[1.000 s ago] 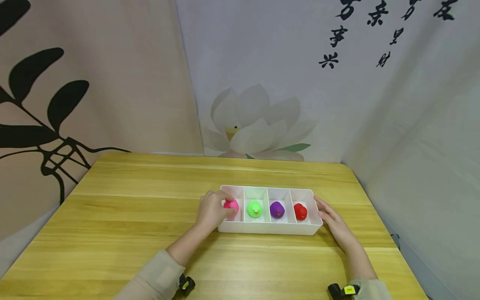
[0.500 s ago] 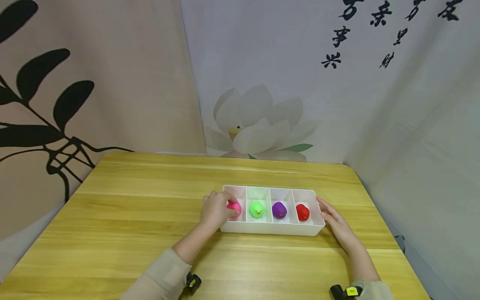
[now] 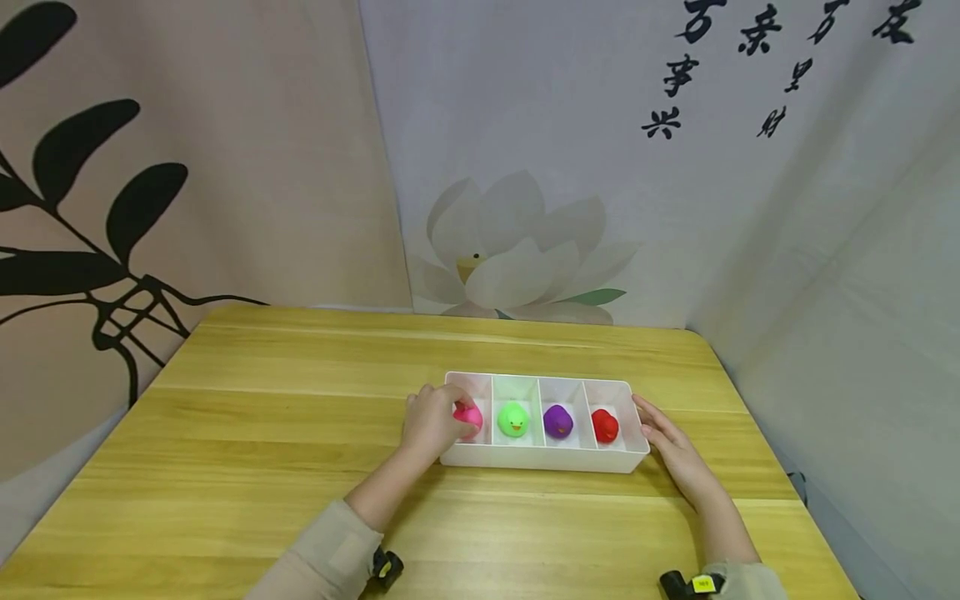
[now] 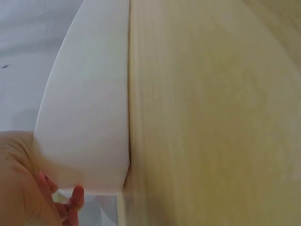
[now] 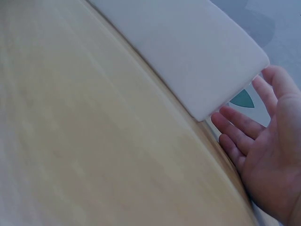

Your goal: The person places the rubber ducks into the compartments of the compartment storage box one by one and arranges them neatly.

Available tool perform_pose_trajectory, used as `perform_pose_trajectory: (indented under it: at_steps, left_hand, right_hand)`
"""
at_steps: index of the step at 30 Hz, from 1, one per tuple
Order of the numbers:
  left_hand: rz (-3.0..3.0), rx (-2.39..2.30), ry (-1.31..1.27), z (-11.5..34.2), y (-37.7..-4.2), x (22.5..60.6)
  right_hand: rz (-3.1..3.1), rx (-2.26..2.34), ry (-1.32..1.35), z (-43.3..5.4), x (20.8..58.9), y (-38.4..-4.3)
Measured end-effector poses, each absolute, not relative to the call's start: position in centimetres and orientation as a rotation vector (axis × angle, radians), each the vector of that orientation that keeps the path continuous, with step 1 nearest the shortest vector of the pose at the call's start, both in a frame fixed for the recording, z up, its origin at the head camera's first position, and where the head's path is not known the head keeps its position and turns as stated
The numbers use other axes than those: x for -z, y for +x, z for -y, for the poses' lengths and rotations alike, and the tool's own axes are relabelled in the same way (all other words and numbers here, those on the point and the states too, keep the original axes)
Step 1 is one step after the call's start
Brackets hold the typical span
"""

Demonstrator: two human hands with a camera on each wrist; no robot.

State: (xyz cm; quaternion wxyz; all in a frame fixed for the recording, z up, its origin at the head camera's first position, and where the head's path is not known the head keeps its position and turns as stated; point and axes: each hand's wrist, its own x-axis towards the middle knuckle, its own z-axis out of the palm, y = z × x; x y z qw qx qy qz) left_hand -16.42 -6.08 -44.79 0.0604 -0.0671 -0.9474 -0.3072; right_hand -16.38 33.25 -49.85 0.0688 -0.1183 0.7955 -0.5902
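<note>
A long white box (image 3: pixel 544 457) with several compartments in one row stands on the table. In its leftmost compartment is a round pink toy (image 3: pixel 470 419), partly covered by my left hand (image 3: pixel 431 423), whose thumb and fingers pinch it. The compartments to the right hold a green toy chick (image 3: pixel 513 419), a similar purple toy (image 3: pixel 558 422) and a red one (image 3: pixel 605 426). My right hand (image 3: pixel 675 454) touches the box's right end with fairly straight fingers. In the left wrist view the box's wall (image 4: pixel 89 117) hides the pink toy.
The wooden table (image 3: pixel 247 433) spreads out on all sides of the box. Behind it hangs a pale curtain (image 3: pixel 540 108) with a printed lotus and characters. Dark wrist cameras (image 3: pixel 387 568) sit by both sleeves.
The head view has shifted slightly, so everything appears a little further right than a second ago. Both hands keep their places on the pink toy and the box's end.
</note>
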Motion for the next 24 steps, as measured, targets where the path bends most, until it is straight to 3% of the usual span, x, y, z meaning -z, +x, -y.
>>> perform_pose_trajectory:
  at_steps: [24]
  left_hand:
    - [2.83, 0.944, -0.237, 6.21, -16.44, 45.03]
  right_hand:
    - [-2.396, 1.78, -0.367, -33.38, 49.98, -16.5]
